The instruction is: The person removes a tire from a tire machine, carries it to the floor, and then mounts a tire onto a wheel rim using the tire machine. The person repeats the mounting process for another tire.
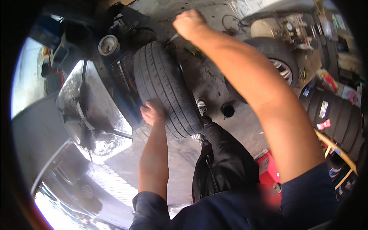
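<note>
A black car tyre point(165, 88) stands on edge in front of me, its grooved tread facing up at me. My left hand point(152, 112) rests on the tyre's left edge, fingers curled against it. My right hand point(189, 25) is closed in a fist beyond the tyre's far end. A short pale, pointed piece shows just below that fist; what it belongs to is unclear. On the left, close to the tyre, is a dark machine with a worn, silver, many-sided metal plate point(101, 115). The tyre's far right side is in shadow.
A round metal cup-like part point(109, 45) sits on the machine. To the right lies a wheel with a silver rim point(281, 71), and beyond it several stacked tyres point(333, 115). A small black round container point(227, 110) stands on the floor near my shoes. A yellow rack point(333, 143) is at the right.
</note>
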